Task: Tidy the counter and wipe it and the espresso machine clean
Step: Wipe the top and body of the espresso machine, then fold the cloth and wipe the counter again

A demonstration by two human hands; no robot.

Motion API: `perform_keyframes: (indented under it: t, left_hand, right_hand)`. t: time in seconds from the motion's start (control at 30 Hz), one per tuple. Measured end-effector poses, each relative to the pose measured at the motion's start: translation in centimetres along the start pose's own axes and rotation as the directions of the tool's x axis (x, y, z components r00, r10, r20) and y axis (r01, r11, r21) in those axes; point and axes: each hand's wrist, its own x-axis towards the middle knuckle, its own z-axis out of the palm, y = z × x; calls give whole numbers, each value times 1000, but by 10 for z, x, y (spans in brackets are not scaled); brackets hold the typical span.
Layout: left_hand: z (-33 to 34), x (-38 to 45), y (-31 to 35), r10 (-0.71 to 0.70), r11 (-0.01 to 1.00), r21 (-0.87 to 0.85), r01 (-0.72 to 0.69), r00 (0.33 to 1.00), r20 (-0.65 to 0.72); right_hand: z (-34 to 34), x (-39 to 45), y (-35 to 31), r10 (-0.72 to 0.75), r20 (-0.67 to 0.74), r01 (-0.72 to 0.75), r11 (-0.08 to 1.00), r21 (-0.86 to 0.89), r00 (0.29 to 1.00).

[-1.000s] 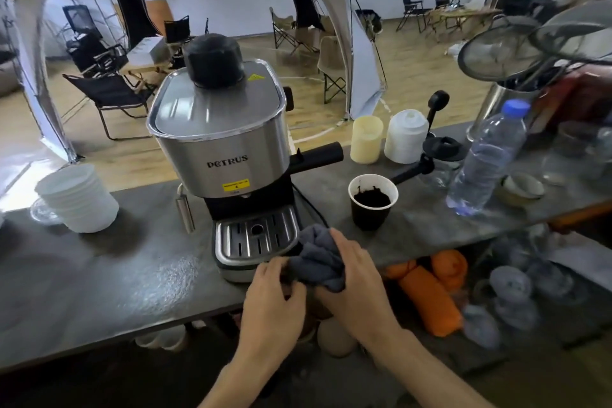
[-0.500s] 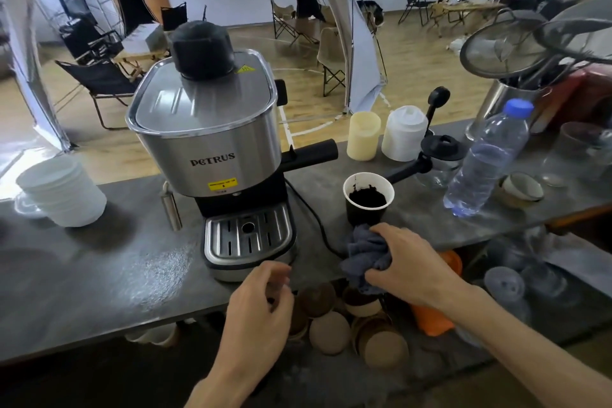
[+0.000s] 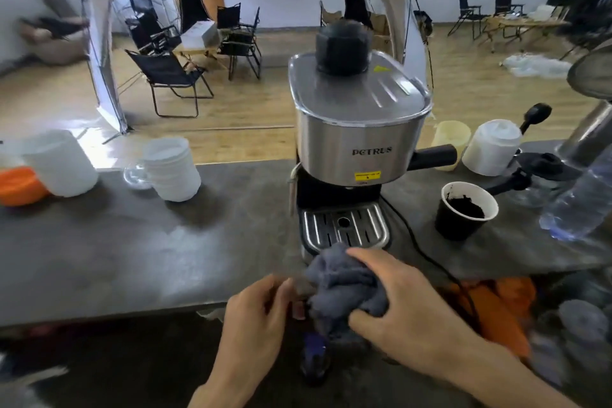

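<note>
PETRUS-branded espresso machine (image 3: 356,149); right hand (image 3: 402,311) grips grey cloth (image 3: 341,285), left hand (image 3: 255,318) loosely curled, holding nothing

grey cloth (image 3: 344,288) — bunched against steel espresso machine (image 3: 354,142) base

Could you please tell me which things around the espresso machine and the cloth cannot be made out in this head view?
- Front edge of the espresso machine base: covered by the grey cloth under the right hand.
- Left hand fingertips: motion-blurred, so contact with the cloth is unclear.
- Water bottle: blurred, its top not made out.
- Items under the counter: blurred and partly hidden by the right forearm.
- Yellow label text on the machine: too small.
</note>
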Motion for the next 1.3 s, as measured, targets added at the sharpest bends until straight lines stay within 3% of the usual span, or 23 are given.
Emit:
perform_keyframes:
  t: [0.1, 0.3, 0.4, 0.47, 0.53, 0.67, 0.8, 0.9, 1.03, 1.13, 1.2, 1.3]
  left_hand:
    - [-43, 1, -30, -36, 999, -17, 35, 996, -83]
    - [-104, -5, -85, -94, 995, -44, 90, 993, -77]
    - [-126, -5, -94, -81, 993, -98, 71, 991, -109]
    - [-141, -5, -97, -62, 990, -136, 45, 990, -130]
    - [-155, -6, -98, -32, 989, -149, 10, 988, -148]
    - [-170, -9, -108, -16, 988, -152, -15, 980, -200]
    - [-172, -18, -116, -14, 993, -114, -13, 974, -227]
    - [-170, -22, -130, -74, 992, -122, 43, 962, -262]
    - [-167, -20, -134, -113, 991, -107, 84, 946, -305]
    - [-163, -11, -125, -129, 989, -112, 98, 940, -315]
    - [-161, -6, -125, -153, 985, -127, 121, 946, -286]
    - [-165, 3, -123, -194, 957, -242, 161, 974, -116]
  right_hand:
    - [75, 48, -36, -10, -105, 16, 998, 61, 994]
    - [165, 110, -81, 99, -251, -121, 990, -75, 963]
    - [187, 116, -118, 7, -180, -28, 993, -116, 984]
    - [192, 106, -135, -42, -36, 40, 998, -44, 998]
    - [178, 103, -137, -29, 9, 28, 996, 90, 1000]
    - [136, 152, -101, 163, -305, -146, 986, 76, 938]
    - [164, 193, -89, 251, -273, -274, 961, -50, 929]
    - [201, 181, -104, 74, -260, -111, 985, -131, 963]
    - [224, 143, -126, -119, -201, 104, 991, -85, 972]
    - [214, 120, -130, -212, -44, 216, 970, 109, 976]
    - [195, 108, -129, -123, 76, 75, 888, 454, 990]
    - [171, 95, -118, -30, 308, -260, 460, 849, 951]
